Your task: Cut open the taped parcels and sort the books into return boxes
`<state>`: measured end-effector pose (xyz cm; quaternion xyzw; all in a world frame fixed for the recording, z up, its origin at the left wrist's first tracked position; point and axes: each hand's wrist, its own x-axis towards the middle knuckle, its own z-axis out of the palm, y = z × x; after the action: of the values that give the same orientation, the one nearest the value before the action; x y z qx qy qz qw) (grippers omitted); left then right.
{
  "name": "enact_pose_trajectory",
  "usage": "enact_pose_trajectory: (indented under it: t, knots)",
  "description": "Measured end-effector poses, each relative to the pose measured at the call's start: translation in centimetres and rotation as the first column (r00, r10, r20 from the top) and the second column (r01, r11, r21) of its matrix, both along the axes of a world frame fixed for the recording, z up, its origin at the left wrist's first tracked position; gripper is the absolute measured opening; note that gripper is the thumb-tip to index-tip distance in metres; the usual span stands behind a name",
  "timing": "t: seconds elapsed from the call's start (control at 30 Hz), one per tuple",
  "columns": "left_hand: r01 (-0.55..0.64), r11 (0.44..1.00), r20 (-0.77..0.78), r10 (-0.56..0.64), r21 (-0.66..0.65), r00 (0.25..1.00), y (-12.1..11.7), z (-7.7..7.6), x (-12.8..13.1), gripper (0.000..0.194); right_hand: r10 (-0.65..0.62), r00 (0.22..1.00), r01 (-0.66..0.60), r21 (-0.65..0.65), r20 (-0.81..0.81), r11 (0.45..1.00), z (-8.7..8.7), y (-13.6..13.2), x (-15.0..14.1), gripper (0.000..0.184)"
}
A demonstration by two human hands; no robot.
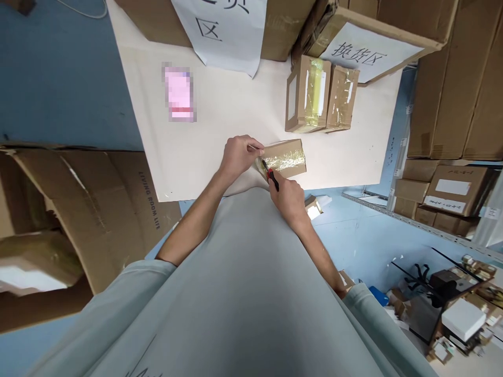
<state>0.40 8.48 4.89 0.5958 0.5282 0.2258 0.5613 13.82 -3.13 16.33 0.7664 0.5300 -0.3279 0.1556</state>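
Note:
A small cardboard box [283, 157], with shiny clear tape along its top, lies near the front edge of the white table. My left hand [240, 155] is closed in a pinch at the far left corner of this box; whether flap or tape is between the fingertips is too small to tell. In my right hand [288, 199] is a red and black utility knife [271, 174], its tip touching or just above the box's taped left end. Beyond the box stand two taped cardboard boxes [308, 94] [342, 99], side by side.
Large cartons with paper signs [231, 36] [369, 52] line the table's far side. A pixelated pink item [179, 94] lies at the left on the table [212, 115]. An open carton [118, 209] stands left of me; shelved boxes [448, 188] are at right.

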Motion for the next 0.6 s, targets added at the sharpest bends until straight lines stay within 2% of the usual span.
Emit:
enact_pose_trajectory:
  t: [0.2, 0.43, 0.6]
  knots:
    - [-0.042, 0.999, -0.045, 0.043, 0.015, 0.998, -1.2, 0.2, 0.2, 0.003, 0.022, 1.0, -0.023, -0.07, -0.01, 0.997, -0.1, -0.8, 0.4, 0.042]
    - [-0.056, 0.998, -0.088, 0.057, 0.013, 0.995, -1.4, 0.2, 0.2, 0.008, 0.086, 0.996, -0.088, -0.077, -0.032, 0.993, -0.6, -2.1, 0.9, 0.049]
    - [-0.087, 0.996, -0.129, 0.088, 0.015, 0.988, -1.0, 0.2, 0.4, 0.009, 0.095, 0.992, -0.104, -0.101, -0.085, 0.989, -0.7, -1.3, 1.2, 0.045]
